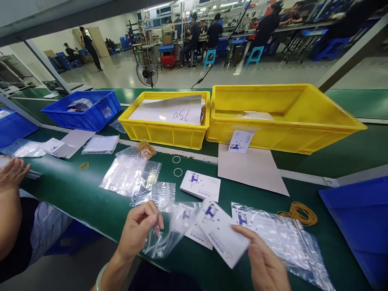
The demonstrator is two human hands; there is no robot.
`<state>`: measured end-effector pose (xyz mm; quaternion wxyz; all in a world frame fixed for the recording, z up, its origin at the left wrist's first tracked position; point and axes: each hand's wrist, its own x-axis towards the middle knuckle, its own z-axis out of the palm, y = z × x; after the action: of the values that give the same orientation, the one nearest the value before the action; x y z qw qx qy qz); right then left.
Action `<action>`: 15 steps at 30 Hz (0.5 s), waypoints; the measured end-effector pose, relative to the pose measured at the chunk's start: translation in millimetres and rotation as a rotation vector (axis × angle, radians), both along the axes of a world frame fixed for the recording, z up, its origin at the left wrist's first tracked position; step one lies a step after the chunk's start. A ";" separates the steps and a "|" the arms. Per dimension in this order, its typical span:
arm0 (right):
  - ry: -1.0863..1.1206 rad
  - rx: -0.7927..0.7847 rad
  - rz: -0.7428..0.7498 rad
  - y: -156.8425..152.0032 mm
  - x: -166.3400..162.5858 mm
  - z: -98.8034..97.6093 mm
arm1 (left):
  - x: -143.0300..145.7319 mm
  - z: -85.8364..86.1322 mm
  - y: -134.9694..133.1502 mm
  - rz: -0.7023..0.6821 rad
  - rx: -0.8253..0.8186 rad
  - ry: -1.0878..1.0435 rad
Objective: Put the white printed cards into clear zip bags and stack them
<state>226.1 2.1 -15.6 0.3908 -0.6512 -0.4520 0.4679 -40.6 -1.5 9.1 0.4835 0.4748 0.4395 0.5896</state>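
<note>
My left hand (141,226) pinches the edge of a clear plastic bag (165,240) above the front of the green bench. In my right hand (266,258) is a white booklet (224,234) with a blue printed picture, gripped between thumb and fingers. The booklet's far end overlaps the bag's side; whether it is inside the bag I cannot tell. Beneath lies another printed booklet (198,236), partly covered. A stack of the same booklets (200,185) sits just behind. To the right are bagged booklets (273,238), and to the left a pile of clear zip bags (127,173).
Two yellow bins (163,135) (287,133) line the back, with cardboard (248,165) before the right one. Rubber bands (300,213) lie at right, near a blue bin (360,226). A co-worker's hand (13,173) rests at far left. Another blue bin (85,115) stands behind.
</note>
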 end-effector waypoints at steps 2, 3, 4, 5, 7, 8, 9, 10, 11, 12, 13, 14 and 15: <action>0.141 0.080 0.140 8.0 -13.1 -7.0 | 2.2 -1.6 -1.2 -0.089 -0.027 -0.210; 0.192 0.115 0.186 10.6 -19.8 -9.8 | 4.3 -2.8 -1.7 -0.120 -0.048 -0.259; 0.242 0.138 0.219 12.3 -25.2 -12.4 | 6.5 -4.1 -2.1 -0.143 -0.073 -0.269; 0.291 0.155 0.243 13.1 -28.8 -14.8 | 8.3 -5.5 -2.3 -0.157 -0.098 -0.248; 0.373 0.170 0.267 13.2 -29.6 -20.0 | 10.4 -8.0 -2.1 -0.166 -0.147 -0.152; 0.407 0.172 0.271 12.8 -27.6 -22.6 | 10.5 -9.3 -1.8 -0.160 -0.169 -0.096; 0.435 0.174 0.265 12.4 -24.9 -25.0 | 10.3 -10.4 -1.3 -0.145 -0.188 -0.043; 0.448 0.173 0.256 12.0 -22.3 -26.6 | 9.8 -11.5 -0.9 -0.130 -0.202 0.001; 0.436 0.166 0.238 11.4 -20.5 -27.0 | 9.4 -12.4 -0.5 -0.120 -0.213 0.031; 0.398 0.158 0.210 10.7 -20.2 -26.1 | 9.1 -13.1 -0.2 -0.117 -0.226 0.053; 0.339 0.157 0.173 9.8 -21.5 -23.7 | 9.1 -13.4 0.0 -0.116 -0.239 0.072; 0.268 0.161 0.133 8.7 -24.2 -20.0 | 9.3 -13.4 0.0 -0.117 -0.253 0.095; 0.202 0.168 0.096 7.5 -28.0 -15.4 | 9.5 -13.0 0.0 -0.118 -0.265 0.123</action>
<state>198.2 9.6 -31.0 0.4645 -0.5434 -0.4785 0.5099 -31.0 -1.5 -3.9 0.5479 0.4670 0.5135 0.4669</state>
